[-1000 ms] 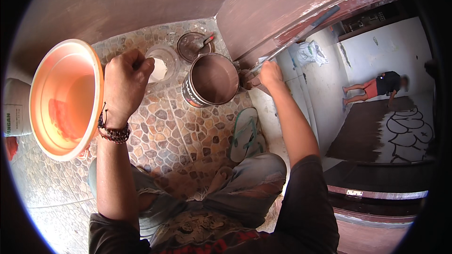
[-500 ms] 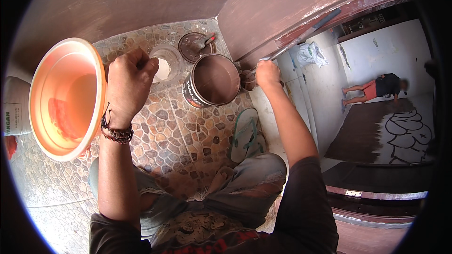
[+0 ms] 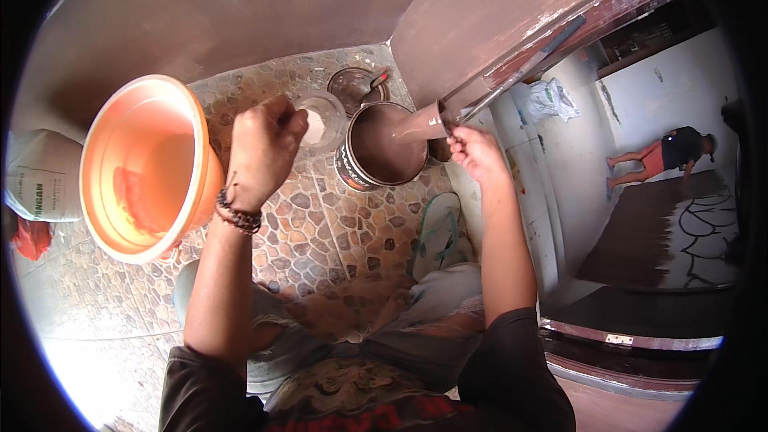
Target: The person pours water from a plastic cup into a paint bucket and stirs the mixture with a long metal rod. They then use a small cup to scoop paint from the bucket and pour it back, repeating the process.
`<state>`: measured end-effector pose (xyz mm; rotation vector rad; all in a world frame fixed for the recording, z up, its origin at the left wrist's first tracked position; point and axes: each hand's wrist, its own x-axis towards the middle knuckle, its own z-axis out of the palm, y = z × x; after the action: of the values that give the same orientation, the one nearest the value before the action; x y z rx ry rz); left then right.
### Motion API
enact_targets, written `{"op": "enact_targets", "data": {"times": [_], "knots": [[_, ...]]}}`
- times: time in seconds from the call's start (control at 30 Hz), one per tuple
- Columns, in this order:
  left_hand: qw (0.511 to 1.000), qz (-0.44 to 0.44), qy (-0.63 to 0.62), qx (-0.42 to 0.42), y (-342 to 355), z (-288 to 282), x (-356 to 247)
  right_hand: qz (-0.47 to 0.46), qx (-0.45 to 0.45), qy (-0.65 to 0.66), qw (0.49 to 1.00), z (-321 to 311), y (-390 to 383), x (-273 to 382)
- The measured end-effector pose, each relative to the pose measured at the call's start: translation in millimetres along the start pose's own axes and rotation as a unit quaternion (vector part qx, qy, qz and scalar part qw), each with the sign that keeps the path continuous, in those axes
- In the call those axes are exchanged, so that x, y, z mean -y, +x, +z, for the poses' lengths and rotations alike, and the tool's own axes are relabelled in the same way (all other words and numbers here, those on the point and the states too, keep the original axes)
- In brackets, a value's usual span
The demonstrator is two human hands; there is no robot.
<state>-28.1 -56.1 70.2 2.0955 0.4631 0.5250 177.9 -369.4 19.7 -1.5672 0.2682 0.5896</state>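
My right hand (image 3: 478,154) grips the handle of a brown-smeared dipper (image 3: 438,118), held over the right rim of the paint bucket (image 3: 352,168). The dipper tips to the left, and a brown band runs from it over the brown paint (image 3: 384,152). Whether that band is poured paint or the dipper's own wall is unclear. Fingers curled into a fist, my left hand (image 3: 262,148) is raised left of a clear plastic tub (image 3: 334,132) with something white inside. Anything within that fist is hidden. Behind the bucket lies a paint-covered lid (image 3: 348,90) with a red-tipped brush (image 3: 376,82) on it.
A large orange basin (image 3: 210,184) stands at the left, before a white sack (image 3: 48,176). A flip-flop (image 3: 438,228) lies by my knee on the stone-pattern floor (image 3: 304,232). Brown walls meet behind the bucket. Through the doorway at right, another person (image 3: 680,148) is at a partly brown wall.
My right hand has raised the dipper from beside the bucket to a tilt over its rim. My left hand stays closed, slightly nearer the tub. The whole view has shifted.
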Motion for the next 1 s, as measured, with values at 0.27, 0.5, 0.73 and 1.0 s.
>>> {"op": "enact_targets", "data": {"times": [0.27, 0.5, 0.73, 1.0], "knots": [[0.996, 0.069, 0.054, 0.001, 9.7, 68.3, -24.6, 0.11, 0.062, 0.094, 0.988, 5.3, 17.7, -53.6], [0.979, 0.159, 0.124, -0.028, 23.9, 124.1, -40.5, 0.162, 0.077, 0.165, 0.97, 6.5, 36.1, -60.2], [0.966, 0.201, 0.162, -0.023, 36.4, 152.7, -53.4, 0.165, 0.053, 0.171, 0.97, 6.3, 42.2, -59.3], [0.958, 0.23, 0.167, -0.038, 38.5, 176.0, -57.4, 0.198, 0.056, 0.2, 0.958, 6.5, 51.6, -60.8]]}}
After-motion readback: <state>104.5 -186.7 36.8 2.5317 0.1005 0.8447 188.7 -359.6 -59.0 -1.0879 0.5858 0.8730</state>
